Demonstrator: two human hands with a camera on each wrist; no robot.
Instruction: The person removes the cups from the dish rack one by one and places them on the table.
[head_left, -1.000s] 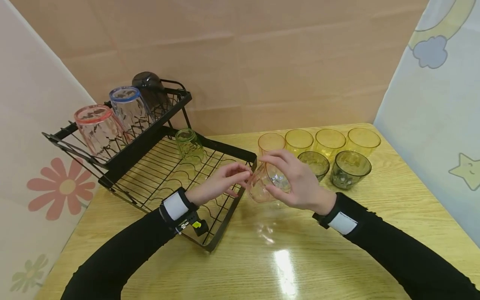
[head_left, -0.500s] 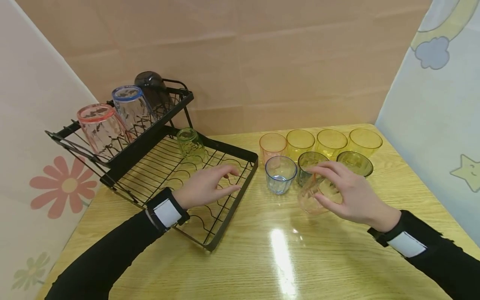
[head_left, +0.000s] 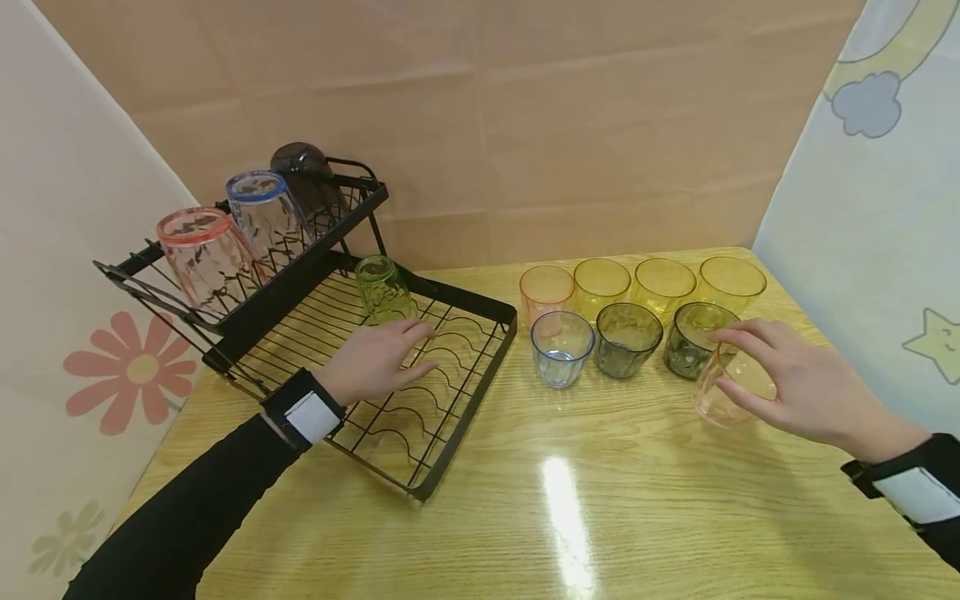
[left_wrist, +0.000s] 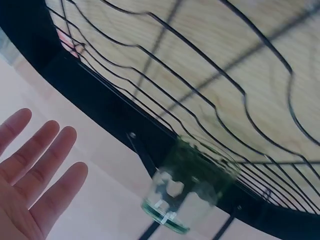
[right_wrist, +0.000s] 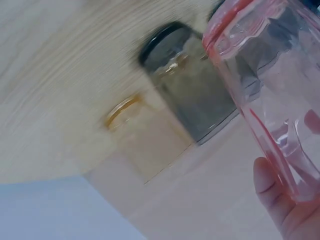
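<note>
My right hand [head_left: 813, 392] grips a pink-tinted glass [head_left: 716, 400] by thumb and fingers, in front of the dark grey-green glass [head_left: 686, 354] at the row's right end. The pink glass [right_wrist: 280, 85] fills the right of the right wrist view, between thumb and fingers. My left hand [head_left: 375, 362] hovers over the lower tier of a black dish rack [head_left: 471, 408], holding nothing. Just beyond it, a green glass [head_left: 381, 287] stands upside down on that tier. In the left wrist view, the fingers [left_wrist: 47, 152] are spread apart from the green glass [left_wrist: 192, 185].
On the rack's upper tier sit a red-rimmed glass [head_left: 198, 250], a blue-rimmed one [head_left: 262, 208] and a dark one [head_left: 303, 175], bottoms up. Upright on the table are a clear bluish glass [head_left: 558, 358], another dark glass [head_left: 626, 350], and a back row of pink [head_left: 546, 292] and yellow glasses [head_left: 663, 283].
The left hand, at the pink glass a second ago, has let go and moved left over the rack. My right hand has carried that glass rightward past the bluish and dark glasses.
</note>
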